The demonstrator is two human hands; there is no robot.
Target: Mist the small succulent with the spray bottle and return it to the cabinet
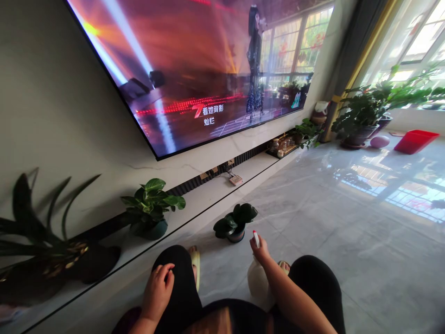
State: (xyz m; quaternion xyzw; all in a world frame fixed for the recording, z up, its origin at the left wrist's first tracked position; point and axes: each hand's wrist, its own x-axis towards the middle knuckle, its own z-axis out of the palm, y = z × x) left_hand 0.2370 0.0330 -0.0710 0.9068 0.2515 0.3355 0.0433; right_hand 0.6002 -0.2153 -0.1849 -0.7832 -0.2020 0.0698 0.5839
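My right hand (261, 250) is closed round the top of a spray bottle (257, 280) with a pale, rounded body and a red-tipped white nozzle. The bottle is upright between my knees, partly behind my forearm; whether it touches the floor I cannot tell. Just ahead of the nozzle, a small potted plant (235, 222) with broad dark leaves stands on the floor, apart from the bottle. My left hand (160, 285) rests on my left knee, fingers loosely bent, thumb and forefinger apart, with nothing seen in it.
On the low ledge to the left are a leafy potted plant (151, 208) and a long-leaved plant (38, 246). A large television (208, 69) hangs above. Farther right are a tea tray (283, 144), big potted plants (361, 116), a purple ball (379, 141) and a red bin (415, 141).
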